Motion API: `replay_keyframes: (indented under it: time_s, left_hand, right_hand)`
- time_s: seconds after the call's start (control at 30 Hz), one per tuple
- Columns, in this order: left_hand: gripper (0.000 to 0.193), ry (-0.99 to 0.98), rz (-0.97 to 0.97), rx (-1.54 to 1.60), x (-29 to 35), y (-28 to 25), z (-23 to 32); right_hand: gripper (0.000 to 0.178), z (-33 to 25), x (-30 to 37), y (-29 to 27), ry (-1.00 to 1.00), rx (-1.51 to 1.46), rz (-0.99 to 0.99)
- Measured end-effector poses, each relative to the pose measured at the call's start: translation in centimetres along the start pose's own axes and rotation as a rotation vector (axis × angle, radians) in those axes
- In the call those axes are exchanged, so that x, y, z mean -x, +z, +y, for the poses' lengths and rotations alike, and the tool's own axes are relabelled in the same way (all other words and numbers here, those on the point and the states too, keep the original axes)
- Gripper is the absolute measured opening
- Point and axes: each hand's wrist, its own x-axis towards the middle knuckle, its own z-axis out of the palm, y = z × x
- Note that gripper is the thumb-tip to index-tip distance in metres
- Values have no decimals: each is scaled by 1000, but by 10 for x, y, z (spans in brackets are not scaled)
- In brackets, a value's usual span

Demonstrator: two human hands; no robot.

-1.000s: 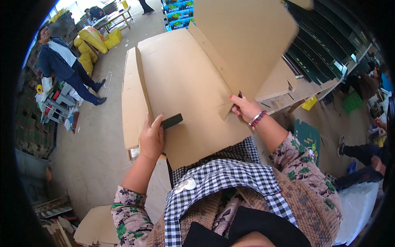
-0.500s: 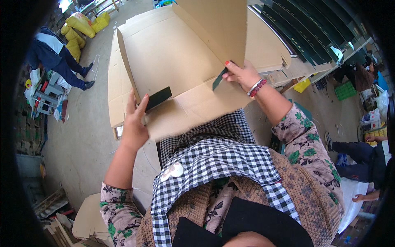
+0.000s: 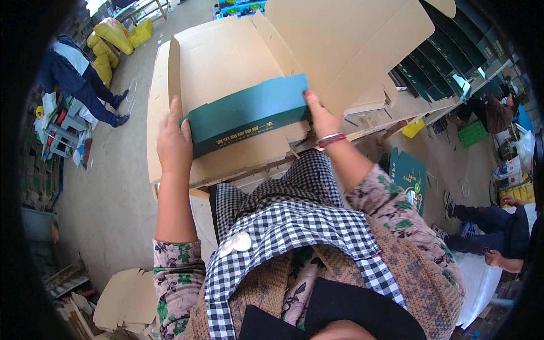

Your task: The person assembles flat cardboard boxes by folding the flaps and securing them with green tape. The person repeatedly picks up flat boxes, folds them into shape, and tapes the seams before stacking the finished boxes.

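A half-folded cardboard box [image 3: 249, 116] lies on the worktable in front of me, plain brown inside and dark green outside. Its green front wall stands up, while a wide brown lid panel [image 3: 351, 45] rises at the right. My left hand [image 3: 174, 139] grips the wall's left corner, thumb against the green face and fingers along the side. At the opposite corner, my right hand [image 3: 327, 119] is closed on the wall, with its thumb at the top edge and the other fingers partly hidden. More flat brown cardboard [image 3: 238, 164] lies beneath the box.
Dark green cardboard pieces [image 3: 453, 54] are stacked at the far right. A green printed panel [image 3: 407, 175] stands low beside the table. Cardboard sheets [image 3: 127, 297] lie at lower left. One person [image 3: 79, 73] stands at left; another [image 3: 493, 226] is at right.
The front wall has been folded up, so its green outer face now shows. Both hands have shifted to its corners, and the lid panel leans farther right.
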Motion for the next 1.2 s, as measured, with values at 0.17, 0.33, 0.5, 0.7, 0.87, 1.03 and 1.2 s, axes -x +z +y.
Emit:
replay_keyframes:
  time_s: [0.17,0.33,0.5,0.7,0.87,1.03,1.2]
  left_hand:
    - [24,397,-150,67,2,-4,12]
    - [30,441,-522,70,-4,-17,24]
    - [26,283,-944,-42,-23,-13,17]
    - [25,371,-945,11,-26,-14,6]
    - [23,339,-1008,-46,-24,-13,9]
    - [19,152,-1285,78,-39,-6,-6]
    - [23,253,-1088,-189,-15,-22,48]
  right_hand:
    - [33,13,2,23,-10,7,-7]
    - [26,26,3,34,37,53,34]
    - [37,-27,5,-9,176,74,-340]
    - [37,-105,40,-14,-693,519,-634]
    - [19,-77,-25,43,-296,1064,-1198]
    - [13,-39,-36,48,-444,907,-1259]
    - [17,-25,-58,35,-657,890,-1368]
